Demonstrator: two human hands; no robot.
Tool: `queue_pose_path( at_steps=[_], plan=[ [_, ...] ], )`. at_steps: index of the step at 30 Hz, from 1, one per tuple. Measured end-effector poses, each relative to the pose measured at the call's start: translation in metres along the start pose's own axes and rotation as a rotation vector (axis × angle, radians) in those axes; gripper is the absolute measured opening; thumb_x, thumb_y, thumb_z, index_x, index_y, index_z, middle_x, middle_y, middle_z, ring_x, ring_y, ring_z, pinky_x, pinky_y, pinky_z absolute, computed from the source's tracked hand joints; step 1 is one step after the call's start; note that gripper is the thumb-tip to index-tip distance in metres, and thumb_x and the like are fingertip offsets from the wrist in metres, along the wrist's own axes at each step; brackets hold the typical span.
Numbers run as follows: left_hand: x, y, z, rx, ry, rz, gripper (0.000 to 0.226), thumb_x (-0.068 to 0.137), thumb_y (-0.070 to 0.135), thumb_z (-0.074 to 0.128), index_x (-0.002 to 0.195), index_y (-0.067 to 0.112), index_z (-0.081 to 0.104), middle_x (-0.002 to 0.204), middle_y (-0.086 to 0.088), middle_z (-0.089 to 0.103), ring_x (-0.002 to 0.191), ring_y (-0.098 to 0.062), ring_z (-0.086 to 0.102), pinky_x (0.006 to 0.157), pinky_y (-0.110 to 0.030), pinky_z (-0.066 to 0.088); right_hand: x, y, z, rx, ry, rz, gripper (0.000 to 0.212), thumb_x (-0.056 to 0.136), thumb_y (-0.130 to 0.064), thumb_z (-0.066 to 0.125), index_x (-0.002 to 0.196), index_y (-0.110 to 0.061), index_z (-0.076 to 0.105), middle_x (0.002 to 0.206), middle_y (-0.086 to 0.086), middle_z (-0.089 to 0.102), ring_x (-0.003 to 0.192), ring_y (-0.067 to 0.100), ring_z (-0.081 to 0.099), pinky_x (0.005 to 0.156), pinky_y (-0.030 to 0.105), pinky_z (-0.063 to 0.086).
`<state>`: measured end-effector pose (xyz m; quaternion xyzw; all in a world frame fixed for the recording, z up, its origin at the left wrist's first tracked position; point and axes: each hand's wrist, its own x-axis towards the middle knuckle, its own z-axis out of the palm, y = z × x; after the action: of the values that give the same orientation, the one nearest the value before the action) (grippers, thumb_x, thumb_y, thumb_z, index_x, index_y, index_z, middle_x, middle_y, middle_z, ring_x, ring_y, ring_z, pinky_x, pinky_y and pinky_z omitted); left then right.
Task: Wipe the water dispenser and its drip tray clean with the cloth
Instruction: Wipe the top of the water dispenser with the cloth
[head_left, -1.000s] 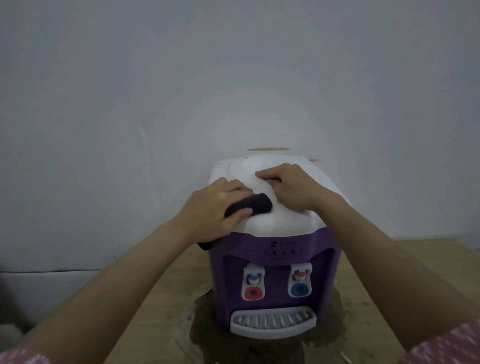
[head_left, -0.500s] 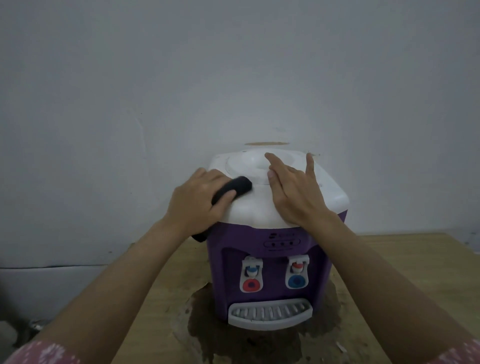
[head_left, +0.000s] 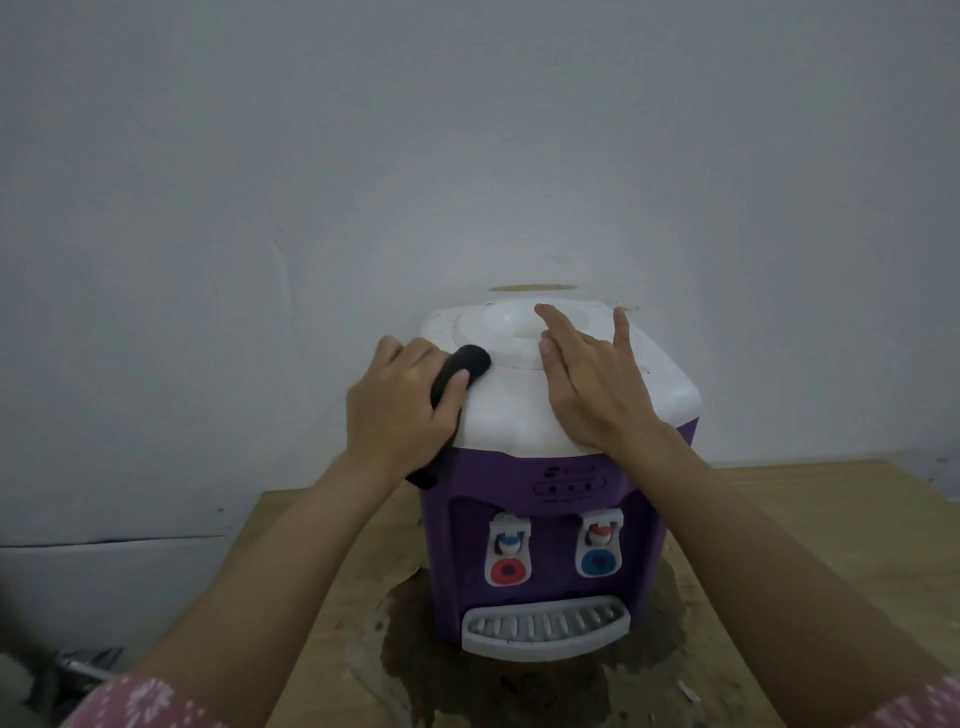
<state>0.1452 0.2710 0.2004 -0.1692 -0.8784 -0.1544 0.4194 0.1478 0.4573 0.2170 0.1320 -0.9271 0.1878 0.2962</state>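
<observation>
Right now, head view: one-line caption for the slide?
Left hand grips dark cloth on the dispenser lid; right hand rests flat beside it.

The left hand covers most of the cloth; only a dark rolled end shows by the thumb, and a small bit pokes out under the wrist. This hand also hides the left top corner of the dispenser. The right hand hides part of the white top. The small words and buttons on the purple front are too tiny to read. Both arms are cut off at the bottom edge. The tabletop runs off the bottom too.
</observation>
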Motion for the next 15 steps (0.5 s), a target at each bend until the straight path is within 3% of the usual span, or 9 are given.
queue_pose_path(
  at_steps=[5, 9, 11, 15],
  plan=[
    [-0.01, 0.017, 0.004, -0.081, -0.006, 0.175, 0.033, 0.085, 0.04, 0.046, 0.092, 0.015, 0.066, 0.087, 0.007, 0.066, 0.078, -0.008, 0.042, 0.048, -0.019, 0.037, -0.001, -0.001, 0.0, -0.013, -0.005, 0.009, 0.054, 0.091, -0.03, 0.014, 0.138, -0.013, 0.033, 0.075, -0.005, 0.056, 0.089, 0.019, 0.059, 0.115, 0.045, -0.003],
    [0.023, -0.011, 0.002, -0.086, -0.225, -0.165, 0.033, 0.091, 0.039, 0.045, 0.099, 0.013, 0.063, 0.101, 0.004, 0.061, 0.099, -0.016, 0.045, 0.067, -0.028, 0.035, -0.002, -0.002, -0.002, 0.004, -0.044, 0.025, 0.039, 0.099, -0.021, 0.023, 0.134, -0.012, 0.038, 0.095, 0.002, 0.064, 0.102, 0.02, 0.057, 0.114, 0.045, -0.007],
    [0.032, -0.015, 0.002, -0.083, -0.28, -0.235, 0.03, 0.092, 0.037, 0.046, 0.099, 0.014, 0.064, 0.104, 0.002, 0.061, 0.104, -0.019, 0.046, 0.072, -0.031, 0.035, -0.002, -0.004, -0.005, 0.0, -0.057, 0.047, 0.036, 0.1, -0.02, 0.024, 0.131, -0.012, 0.042, 0.107, 0.003, 0.063, 0.107, 0.02, 0.054, 0.113, 0.046, -0.008],
    [0.007, -0.002, 0.001, -0.158, -0.153, 0.097, 0.036, 0.085, 0.046, 0.046, 0.104, 0.022, 0.066, 0.102, 0.01, 0.065, 0.091, -0.011, 0.048, 0.064, -0.028, 0.043, 0.012, -0.013, -0.007, -0.12, -0.084, 0.085, 0.029, 0.097, -0.015, 0.028, 0.107, -0.008, 0.054, 0.096, 0.004, 0.061, 0.093, 0.023, 0.057, 0.112, 0.052, -0.004]
  ],
)
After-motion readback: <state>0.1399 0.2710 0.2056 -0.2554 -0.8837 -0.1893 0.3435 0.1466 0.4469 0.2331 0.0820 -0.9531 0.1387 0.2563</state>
